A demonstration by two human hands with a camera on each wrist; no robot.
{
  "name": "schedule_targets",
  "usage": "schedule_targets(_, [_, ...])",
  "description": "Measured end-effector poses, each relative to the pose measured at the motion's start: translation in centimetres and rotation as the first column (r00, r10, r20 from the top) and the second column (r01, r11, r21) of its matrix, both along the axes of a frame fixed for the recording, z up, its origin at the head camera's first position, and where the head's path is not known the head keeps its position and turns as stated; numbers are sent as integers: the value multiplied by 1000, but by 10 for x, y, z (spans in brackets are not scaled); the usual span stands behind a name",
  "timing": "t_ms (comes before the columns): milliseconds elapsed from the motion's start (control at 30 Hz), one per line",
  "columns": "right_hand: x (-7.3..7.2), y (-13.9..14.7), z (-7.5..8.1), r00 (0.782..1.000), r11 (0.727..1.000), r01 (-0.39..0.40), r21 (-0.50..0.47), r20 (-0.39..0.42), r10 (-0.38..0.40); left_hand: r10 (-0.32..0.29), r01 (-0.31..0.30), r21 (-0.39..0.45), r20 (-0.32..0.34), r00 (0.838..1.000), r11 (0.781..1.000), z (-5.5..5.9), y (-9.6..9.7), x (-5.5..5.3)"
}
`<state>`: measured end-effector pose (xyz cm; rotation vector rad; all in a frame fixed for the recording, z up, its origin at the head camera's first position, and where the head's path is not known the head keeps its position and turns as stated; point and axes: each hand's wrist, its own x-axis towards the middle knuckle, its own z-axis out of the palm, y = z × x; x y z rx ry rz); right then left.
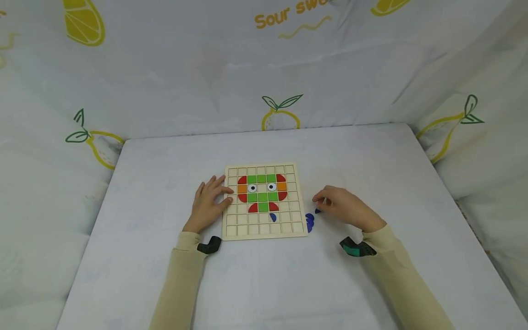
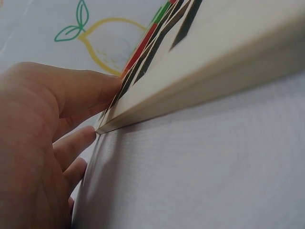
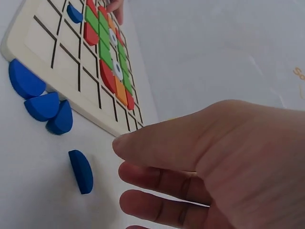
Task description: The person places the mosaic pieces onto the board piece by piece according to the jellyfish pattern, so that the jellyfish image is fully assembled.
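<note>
A pale wooden grid board (image 1: 243, 231) lies on the table, with red, green and orange pieces and two eye pieces set in its squares. One blue rounded piece (image 1: 273, 217) lies in the lower part of the grid. My left hand (image 1: 208, 206) rests at the board's left side, its thumb and a finger over the edge. To the right of the board, my right hand (image 1: 340, 206) hovers with loosely bent fingers. Just beside those fingertips a single blue piece (image 3: 82, 171) is on the table, apart from them in the right wrist view.
Three blue pieces (image 3: 42, 106) are clustered against the board's right edge. The white table (image 1: 264, 284) backs onto a hanging cloth (image 1: 185, 82) printed with lemons, which also covers the sides. Dark devices sit on both wrists.
</note>
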<state>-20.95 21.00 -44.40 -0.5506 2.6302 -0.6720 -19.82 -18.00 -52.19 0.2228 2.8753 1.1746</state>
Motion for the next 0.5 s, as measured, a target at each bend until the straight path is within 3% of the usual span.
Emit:
schedule_targets(267, [6,-1,-11,1000,997,-6,81,-3,7,1,-1,23,-1,1000,1000,1,0,1])
schedule_targets(500, [8,-3,-15,1000,998,-16,65,-16,17,-4,4,22,-13,1000,1000,-1,-1,1])
